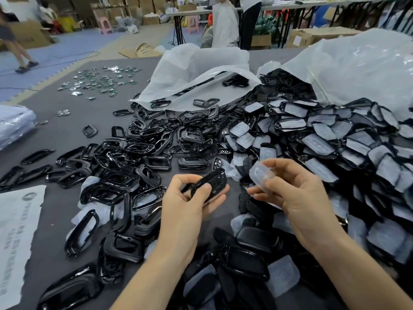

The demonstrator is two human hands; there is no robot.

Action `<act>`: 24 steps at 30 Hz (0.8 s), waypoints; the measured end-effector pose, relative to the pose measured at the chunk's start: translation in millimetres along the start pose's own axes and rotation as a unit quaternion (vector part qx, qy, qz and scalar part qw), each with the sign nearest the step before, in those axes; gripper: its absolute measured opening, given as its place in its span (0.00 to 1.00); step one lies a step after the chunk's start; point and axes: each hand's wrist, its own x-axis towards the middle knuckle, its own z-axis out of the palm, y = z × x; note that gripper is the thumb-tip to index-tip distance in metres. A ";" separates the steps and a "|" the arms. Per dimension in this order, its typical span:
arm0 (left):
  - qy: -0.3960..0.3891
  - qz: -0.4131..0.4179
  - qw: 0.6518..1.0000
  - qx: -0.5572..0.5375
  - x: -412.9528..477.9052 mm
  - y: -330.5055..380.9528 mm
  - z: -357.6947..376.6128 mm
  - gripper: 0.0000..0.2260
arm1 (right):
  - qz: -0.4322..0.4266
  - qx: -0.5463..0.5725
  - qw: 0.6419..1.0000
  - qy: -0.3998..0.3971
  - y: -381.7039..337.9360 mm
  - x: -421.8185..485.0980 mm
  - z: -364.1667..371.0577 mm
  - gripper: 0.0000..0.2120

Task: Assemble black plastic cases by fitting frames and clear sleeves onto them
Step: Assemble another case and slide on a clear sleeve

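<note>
My left hand [190, 204] grips a black plastic case [211, 183] between thumb and fingers, just above the dark table. A short way to its right, my right hand [290, 186] pinches a clear sleeve [260, 173] at about the same height. The two parts are apart, a small gap between them. A heap of glossy black frames [125, 162] spreads to the left. A big pile of black cases with clear sleeves [335, 142] rises on the right.
Two open white plastic bags [201, 70] lie at the back of the dark table [67, 130]. Small round metal parts [98, 81] are scattered far left. A printed white sheet [17, 231] lies at the left edge. Finished cases [245, 253] crowd the front. People stand beyond the table.
</note>
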 end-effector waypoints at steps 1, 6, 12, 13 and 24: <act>0.000 0.002 1.000 0.004 -0.2 0.3 0.1 0.04 | 0.003 -0.008 1.000 0.003 0.2 -0.2 0.4 0.05; 0.000 0.001 1.000 0.006 -0.3 0.5 -0.1 0.05 | 0.036 0.014 0.999 -0.003 -1.4 -1.1 0.8 0.07; 0.002 0.004 1.000 0.006 0.6 -0.3 -0.4 0.05 | 0.055 0.095 0.994 -0.008 -5.9 -1.5 1.0 0.02; 0.001 0.004 1.000 0.007 0.4 -0.3 -0.5 0.05 | 0.052 0.087 0.995 -0.002 -5.8 -1.5 1.3 0.03; -0.006 0.006 1.000 0.020 -0.6 0.4 0.8 0.05 | 0.026 0.041 0.999 -0.021 -2.9 -0.8 0.0 0.07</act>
